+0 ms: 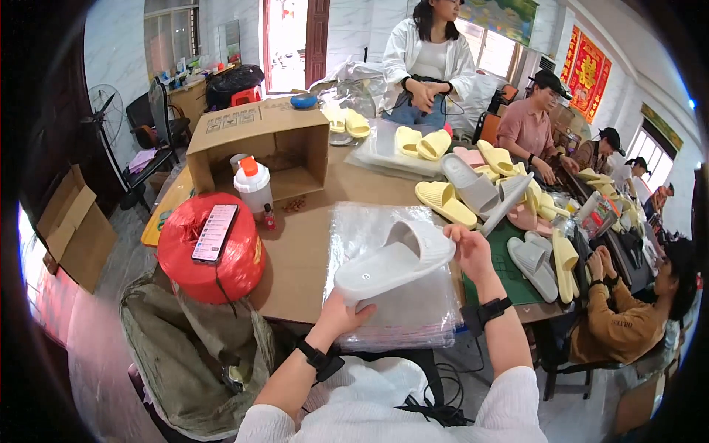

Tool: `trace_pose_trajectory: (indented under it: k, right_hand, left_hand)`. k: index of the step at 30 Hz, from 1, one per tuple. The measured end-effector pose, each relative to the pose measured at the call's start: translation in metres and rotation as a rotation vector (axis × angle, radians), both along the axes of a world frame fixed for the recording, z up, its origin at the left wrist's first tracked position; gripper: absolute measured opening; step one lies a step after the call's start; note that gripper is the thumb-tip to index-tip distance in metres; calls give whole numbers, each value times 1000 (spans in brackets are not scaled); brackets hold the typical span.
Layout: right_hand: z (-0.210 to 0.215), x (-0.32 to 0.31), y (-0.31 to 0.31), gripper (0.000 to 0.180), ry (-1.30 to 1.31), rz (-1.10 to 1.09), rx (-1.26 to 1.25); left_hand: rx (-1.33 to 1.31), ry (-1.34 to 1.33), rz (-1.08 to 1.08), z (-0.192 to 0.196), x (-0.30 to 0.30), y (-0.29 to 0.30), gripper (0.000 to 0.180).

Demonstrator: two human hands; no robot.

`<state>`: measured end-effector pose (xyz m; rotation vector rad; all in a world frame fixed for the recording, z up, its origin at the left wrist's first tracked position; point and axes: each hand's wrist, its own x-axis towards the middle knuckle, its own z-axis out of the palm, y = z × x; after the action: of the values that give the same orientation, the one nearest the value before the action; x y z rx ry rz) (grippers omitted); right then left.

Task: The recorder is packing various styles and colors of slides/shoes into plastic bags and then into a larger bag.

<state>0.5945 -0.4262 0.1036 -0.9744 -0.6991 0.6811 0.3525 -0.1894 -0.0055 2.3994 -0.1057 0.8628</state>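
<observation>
A light grey slide slipper point(384, 269) is held tilted above a stack of clear plastic bags point(413, 321) on the table. My left hand point(342, 314) grips its heel end from below, thumb along the side of the sole. My right hand point(470, 249) has its fingers closed at the toe end, by the edge of the strap. Beyond and to the right of my right hand lies a pile of slippers, among them a yellow slipper point(446, 204), a grey slipper point(470, 184) and some pink ones.
On the left, a phone point(215, 233) rests on a red roll of twine point(236, 269), near a white bottle with orange cap point(253, 183) and a cardboard box point(258, 122). A green sack point(192, 362) hangs by the table's near edge. Several people sit or stand beyond and right.
</observation>
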Motion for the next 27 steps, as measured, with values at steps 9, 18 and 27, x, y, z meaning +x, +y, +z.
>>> trace_pose_trajectory:
  k: [9, 18, 27]
  right_hand:
    - [-24, -23, 33, 6, 102, -218, -45]
    - [-43, 5, 20, 18, 441, -173, -12]
    - [-31, -10, 15, 14, 70, -76, -76]
  left_hand:
    - [-14, 80, 42, 5, -2, -3, 46]
    - [-967, 180, -165, -33, 6, 16, 60]
    - [-673, -180, 382, -1, -1, 12, 96]
